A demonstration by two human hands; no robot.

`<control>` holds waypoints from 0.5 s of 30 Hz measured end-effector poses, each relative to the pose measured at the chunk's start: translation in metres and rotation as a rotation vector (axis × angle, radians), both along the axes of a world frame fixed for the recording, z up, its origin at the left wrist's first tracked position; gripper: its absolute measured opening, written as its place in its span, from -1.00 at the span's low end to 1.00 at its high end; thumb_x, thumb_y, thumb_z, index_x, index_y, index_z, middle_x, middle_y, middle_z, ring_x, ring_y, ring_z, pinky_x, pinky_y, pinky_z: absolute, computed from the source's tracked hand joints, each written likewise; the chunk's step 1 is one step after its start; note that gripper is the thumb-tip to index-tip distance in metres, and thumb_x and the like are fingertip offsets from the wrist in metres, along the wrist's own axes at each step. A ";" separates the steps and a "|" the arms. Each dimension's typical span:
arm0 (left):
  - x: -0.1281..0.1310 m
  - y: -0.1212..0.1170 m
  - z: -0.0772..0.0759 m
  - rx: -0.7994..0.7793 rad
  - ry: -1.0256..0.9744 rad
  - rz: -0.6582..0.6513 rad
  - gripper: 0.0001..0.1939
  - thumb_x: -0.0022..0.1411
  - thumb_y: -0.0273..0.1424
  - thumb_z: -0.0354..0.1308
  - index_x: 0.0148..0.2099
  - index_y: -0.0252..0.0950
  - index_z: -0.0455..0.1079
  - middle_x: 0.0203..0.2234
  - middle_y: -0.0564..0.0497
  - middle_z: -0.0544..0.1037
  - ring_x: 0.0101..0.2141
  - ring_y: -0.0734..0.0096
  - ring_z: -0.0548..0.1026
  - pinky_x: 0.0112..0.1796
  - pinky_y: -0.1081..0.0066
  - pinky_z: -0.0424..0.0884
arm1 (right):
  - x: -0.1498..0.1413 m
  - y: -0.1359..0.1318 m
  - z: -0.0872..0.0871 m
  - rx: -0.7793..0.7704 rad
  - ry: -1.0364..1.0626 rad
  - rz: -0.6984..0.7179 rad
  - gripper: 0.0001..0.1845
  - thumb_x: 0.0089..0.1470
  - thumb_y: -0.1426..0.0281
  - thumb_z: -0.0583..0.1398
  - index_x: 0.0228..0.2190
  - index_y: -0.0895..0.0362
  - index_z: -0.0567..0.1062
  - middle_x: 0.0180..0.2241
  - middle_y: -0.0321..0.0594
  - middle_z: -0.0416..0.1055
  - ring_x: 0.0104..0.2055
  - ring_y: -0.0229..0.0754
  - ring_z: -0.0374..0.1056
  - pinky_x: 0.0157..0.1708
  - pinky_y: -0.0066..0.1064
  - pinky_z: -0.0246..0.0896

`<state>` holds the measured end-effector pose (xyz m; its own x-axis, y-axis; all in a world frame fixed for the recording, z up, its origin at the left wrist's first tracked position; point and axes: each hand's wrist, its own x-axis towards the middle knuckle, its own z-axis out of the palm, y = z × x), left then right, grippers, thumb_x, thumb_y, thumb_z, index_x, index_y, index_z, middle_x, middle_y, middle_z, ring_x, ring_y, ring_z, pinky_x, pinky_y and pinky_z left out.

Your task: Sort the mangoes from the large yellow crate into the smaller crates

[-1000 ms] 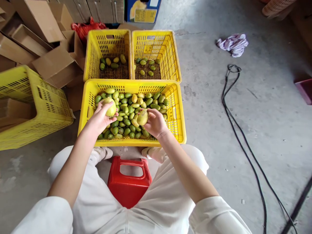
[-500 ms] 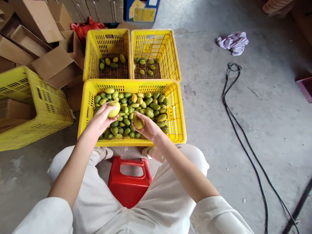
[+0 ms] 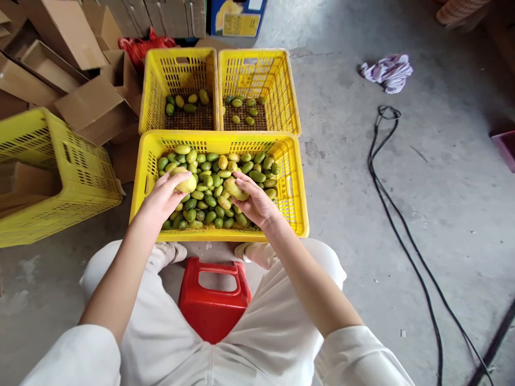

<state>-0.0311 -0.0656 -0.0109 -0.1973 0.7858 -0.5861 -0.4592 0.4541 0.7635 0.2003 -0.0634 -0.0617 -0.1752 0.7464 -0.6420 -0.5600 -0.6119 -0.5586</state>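
Over the front yellow crate (image 3: 219, 234), my left hand (image 3: 163, 195) is closed round a pale yellow-green, mango-like fruit (image 3: 186, 183). My right hand (image 3: 257, 201) grips another yellow-green fruit (image 3: 235, 189), held between thumb and fingers, a short way to the right. Beneath both hands, many small oval green and yellow fruits (image 3: 211, 201) fill the crate's floor. Behind it, the back left crate (image 3: 177, 69) and the back right crate (image 3: 277, 86) stand side by side, each with several of the same fruits at the bottom.
Another yellow crate (image 3: 86, 185) with cardboard inside stands at left, before a heap of cardboard boxes (image 3: 90, 110). A red plastic stool (image 3: 215, 313) is between my legs. On the floor at right lie a black cable (image 3: 392, 209) and a crumpled cloth (image 3: 388, 72).
My right hand has moved slightly right and up, and the fruit in it has turned so more of its side shows. The left hand has shifted a little left, still holding its fruit.
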 end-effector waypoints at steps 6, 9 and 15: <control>0.005 0.001 0.004 -0.125 0.008 0.150 -0.71 0.02 -0.60 0.57 -0.33 -0.27 0.52 -0.43 0.07 0.58 -0.39 0.50 0.50 -0.44 0.55 0.26 | -0.003 -0.001 -0.005 -0.083 -0.014 -0.044 -0.64 0.00 0.44 0.60 -0.32 0.01 0.56 -0.28 -0.37 0.68 -0.17 -0.20 0.59 -0.17 -0.44 0.50; 0.003 0.003 0.007 -0.202 -0.007 0.222 -0.74 0.09 -0.59 0.52 -0.31 -0.26 0.51 -0.43 0.10 0.56 -0.43 0.53 0.43 -0.46 0.53 0.22 | -0.002 0.000 -0.006 -0.152 -0.020 -0.050 -0.70 0.09 0.42 0.55 -0.31 0.01 0.53 -0.33 -0.35 0.64 -0.24 -0.18 0.57 -0.23 -0.40 0.50; 0.005 0.007 0.021 -0.304 -0.057 0.280 -0.83 0.26 -0.62 0.36 -0.20 -0.24 0.53 -0.32 0.09 0.61 -0.36 0.47 0.45 -0.35 0.44 0.34 | -0.001 0.001 -0.008 -0.198 -0.077 -0.118 -0.78 0.11 0.43 0.46 -0.35 0.01 0.51 -0.44 -0.40 0.55 -0.39 -0.21 0.50 -0.44 -0.46 0.46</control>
